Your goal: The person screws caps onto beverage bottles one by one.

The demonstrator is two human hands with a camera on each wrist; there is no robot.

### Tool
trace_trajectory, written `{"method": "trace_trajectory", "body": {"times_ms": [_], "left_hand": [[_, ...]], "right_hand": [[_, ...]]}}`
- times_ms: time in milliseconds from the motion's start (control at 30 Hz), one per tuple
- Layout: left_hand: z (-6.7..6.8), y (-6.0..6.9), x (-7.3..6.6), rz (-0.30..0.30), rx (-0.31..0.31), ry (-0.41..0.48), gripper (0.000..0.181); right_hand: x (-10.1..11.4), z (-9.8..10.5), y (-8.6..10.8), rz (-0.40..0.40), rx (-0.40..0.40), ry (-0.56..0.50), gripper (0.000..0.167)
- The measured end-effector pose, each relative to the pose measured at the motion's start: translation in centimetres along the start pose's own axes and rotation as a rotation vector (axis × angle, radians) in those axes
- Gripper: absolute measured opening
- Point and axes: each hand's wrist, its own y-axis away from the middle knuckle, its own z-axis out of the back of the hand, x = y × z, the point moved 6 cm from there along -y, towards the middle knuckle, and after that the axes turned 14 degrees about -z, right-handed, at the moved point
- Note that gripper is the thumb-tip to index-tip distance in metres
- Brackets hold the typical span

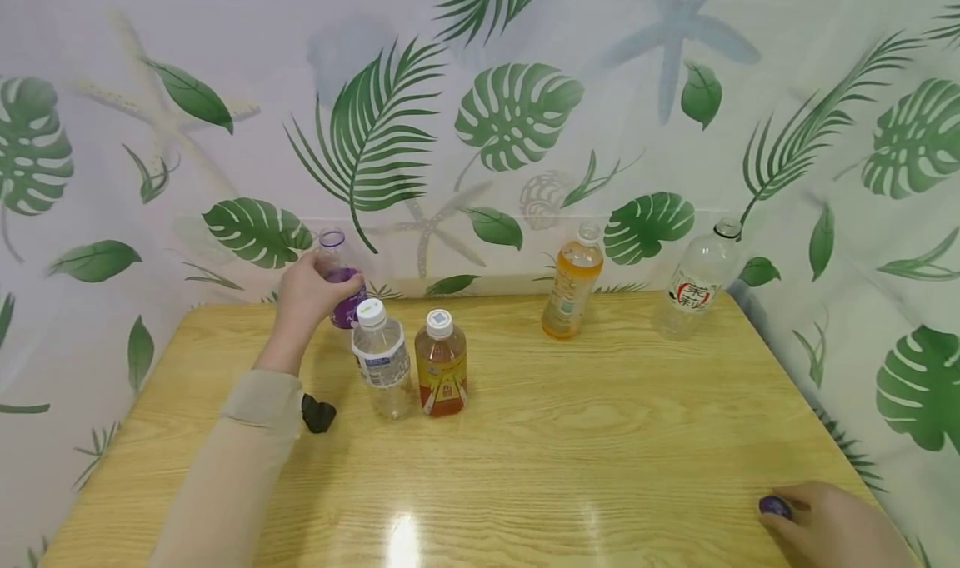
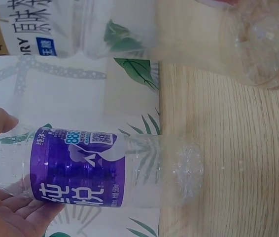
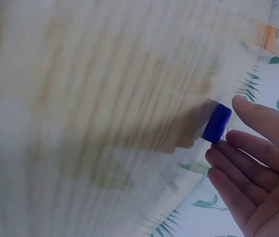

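Observation:
A clear bottle with a purple label [image 2: 78,167] stands upright and uncapped at the table's back left. My left hand [image 1: 315,289] grips it around its upper part, thumb on one side and fingers on the other [image 2: 11,212]. Near the table's right front, my right hand [image 1: 836,522] has its thumb and fingers at a small purple-blue cap [image 1: 776,507]. In the right wrist view the cap [image 3: 217,123] lies at the fingertips; whether it is pinched or only touched is unclear.
White-capped bottles, one clear [image 1: 384,368] and one amber [image 1: 442,368], stand beside the left forearm. Farther right are uncapped orange-labelled [image 1: 573,285] and clear [image 1: 692,289] bottles. A small black object [image 1: 318,414] lies by the left sleeve. A leaf-patterned cloth hangs behind the table [image 1: 600,435].

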Motion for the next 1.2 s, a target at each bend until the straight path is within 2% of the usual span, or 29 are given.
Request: {"method": "trace_trajectory", "body": {"times_ms": [200, 467, 667, 800, 1000, 1100, 1200], "left_hand": [[-0.4, 0.1, -0.2, -0.002, 0.01, -0.019, 0.071], [-0.4, 0.3, -0.5, 0.009, 0.02, -0.032, 0.072], [-0.5, 0.3, -0.1, 0.012, 0.034, -0.028, 0.084], [-1.0, 0.2, 0.6, 0.032, 0.042, 0.009, 0.088], [-1.4, 0.2, 1.4, 0.055, 0.02, 0.088, 0.094], [-1.5, 0.1, 1.5, 0.043, 0.025, 0.095, 0.094], [-1.5, -0.1, 1.4, 0.019, 0.029, 0.09, 0.086]], "right_hand": [[-0.2, -0.3, 0.3, 0.006, 0.012, 0.002, 0.06], [0.2, -0.5, 0.2, 0.041, 0.023, 0.018, 0.053], [0.4, -0.2, 0.1, 0.032, 0.021, 0.004, 0.05], [0.5, -0.1, 0.1, 0.034, 0.03, -0.004, 0.049], [0.6, -0.2, 0.2, 0.035, 0.033, -0.002, 0.049], [0.6, -0.1, 0.3, 0.029, 0.036, -0.005, 0.048], [0.6, 0.0, 0.3, 0.026, 0.033, -0.01, 0.047]]}}
